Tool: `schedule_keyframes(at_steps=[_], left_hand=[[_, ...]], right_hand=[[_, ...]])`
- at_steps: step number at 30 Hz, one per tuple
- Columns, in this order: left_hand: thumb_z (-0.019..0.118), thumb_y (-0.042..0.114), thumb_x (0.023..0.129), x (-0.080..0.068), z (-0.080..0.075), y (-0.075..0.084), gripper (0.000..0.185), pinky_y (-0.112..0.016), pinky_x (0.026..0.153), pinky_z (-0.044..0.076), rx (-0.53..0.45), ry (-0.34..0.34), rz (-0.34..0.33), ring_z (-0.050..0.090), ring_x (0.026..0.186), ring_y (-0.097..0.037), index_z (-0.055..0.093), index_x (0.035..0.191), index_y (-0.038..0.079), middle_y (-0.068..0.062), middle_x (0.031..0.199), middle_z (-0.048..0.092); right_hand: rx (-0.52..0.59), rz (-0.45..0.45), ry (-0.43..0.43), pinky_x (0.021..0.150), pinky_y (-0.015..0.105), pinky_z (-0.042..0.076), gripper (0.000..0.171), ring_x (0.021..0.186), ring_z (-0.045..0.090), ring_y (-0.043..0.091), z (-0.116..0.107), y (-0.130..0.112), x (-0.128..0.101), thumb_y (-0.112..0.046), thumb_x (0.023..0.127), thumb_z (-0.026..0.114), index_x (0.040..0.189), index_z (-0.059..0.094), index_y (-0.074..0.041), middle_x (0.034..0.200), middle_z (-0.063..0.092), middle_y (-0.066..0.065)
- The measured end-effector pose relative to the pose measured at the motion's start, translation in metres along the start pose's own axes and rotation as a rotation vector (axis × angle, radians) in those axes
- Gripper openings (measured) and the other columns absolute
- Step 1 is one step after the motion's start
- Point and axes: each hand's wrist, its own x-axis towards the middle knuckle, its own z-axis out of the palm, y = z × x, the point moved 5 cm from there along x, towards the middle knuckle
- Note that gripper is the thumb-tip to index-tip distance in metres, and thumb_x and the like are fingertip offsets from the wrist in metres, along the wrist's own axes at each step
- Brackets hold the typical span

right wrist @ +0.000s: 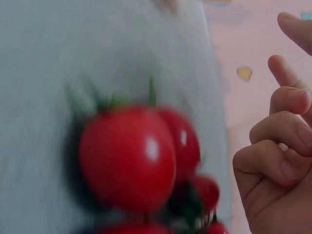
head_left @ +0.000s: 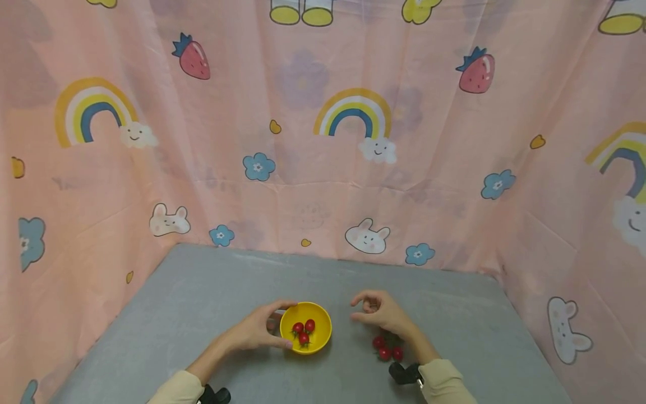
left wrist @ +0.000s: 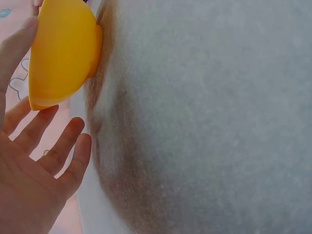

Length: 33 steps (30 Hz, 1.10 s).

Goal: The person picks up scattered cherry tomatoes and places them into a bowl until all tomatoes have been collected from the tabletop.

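Observation:
A yellow bowl [head_left: 318, 320] with three cherry tomatoes [head_left: 304, 331] in it stands on the grey table [head_left: 202, 292]. My left hand [head_left: 275, 325] holds the bowl from the left, with the thumb on the near rim and a finger curled over the far rim. In the left wrist view the bowl [left wrist: 61, 48] lies between the thumb and fingers [left wrist: 61, 146]. My right hand [head_left: 360, 310] hovers to the right of the bowl with its fingers [right wrist: 280, 131] curled in and nothing in them. A cluster of loose cherry tomatoes [head_left: 386, 347] [right wrist: 129, 156] lies just beneath that wrist.
Pink cartoon-print cloth [head_left: 323, 168] walls in the table at the back and on both sides. Bare grey surface stretches behind the bowl and out to either side.

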Motion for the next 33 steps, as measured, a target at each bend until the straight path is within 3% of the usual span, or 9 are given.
schedule_keyframes(at_steps=[4,9,15,19,24,33], left_hand=[[0.086,0.022,0.085,0.0,0.0,0.0,0.074,-0.046,0.098,0.05,0.003,0.001,0.011,0.056,0.122,-0.031,0.049,0.148,0.014,-0.008,0.147,0.051],[0.086,0.021,0.085,0.0,0.0,0.002,0.073,-0.047,0.098,0.05,-0.004,0.0,0.015,0.056,0.122,-0.032,0.049,0.148,0.014,-0.008,0.147,0.051],[0.086,0.022,0.085,0.0,0.0,0.003,0.074,-0.047,0.098,0.05,0.011,0.003,0.008,0.057,0.121,-0.031,0.049,0.148,0.014,-0.008,0.147,0.051],[0.086,0.022,0.085,0.001,0.0,0.003,0.074,-0.047,0.098,0.05,0.015,0.001,0.007,0.057,0.121,-0.031,0.049,0.148,0.014,-0.008,0.147,0.051],[0.086,0.023,0.085,0.0,-0.001,0.001,0.074,-0.047,0.098,0.051,0.018,0.001,0.009,0.057,0.12,-0.031,0.049,0.148,0.013,-0.009,0.147,0.051],[0.086,0.025,0.085,0.001,0.0,0.001,0.075,-0.045,0.097,0.051,0.043,-0.006,0.016,0.057,0.12,-0.03,0.049,0.148,0.013,-0.008,0.146,0.051]], right_hand=[[-0.025,-0.024,0.02,0.054,0.023,0.037,0.029,0.061,0.042,0.008,-0.016,0.004,-0.012,-0.008,0.091,0.077,0.112,0.066,0.009,0.073,0.046,0.001],[-0.039,0.019,0.069,0.057,0.025,0.04,0.029,0.06,0.04,0.008,-0.037,0.011,-0.027,-0.011,0.093,0.076,0.113,0.066,0.008,0.071,0.044,0.0],[-0.098,0.033,0.132,0.052,0.025,0.036,0.029,0.057,0.036,0.006,-0.058,0.015,-0.046,-0.009,0.091,0.078,0.112,0.066,0.007,0.066,0.04,-0.002],[-0.152,0.093,0.165,0.049,0.026,0.033,0.032,0.056,0.035,0.008,-0.07,0.024,-0.056,-0.011,0.089,0.08,0.115,0.066,0.003,0.067,0.04,-0.001],[-0.196,0.131,0.183,0.047,0.025,0.034,0.04,0.054,0.033,0.008,-0.076,0.037,-0.06,-0.014,0.087,0.083,0.118,0.065,0.003,0.065,0.039,-0.001],[-0.253,0.124,0.213,0.044,0.021,0.03,0.042,0.05,0.033,0.005,-0.073,0.05,-0.058,-0.021,0.082,0.088,0.112,0.069,0.001,0.059,0.04,-0.003]])
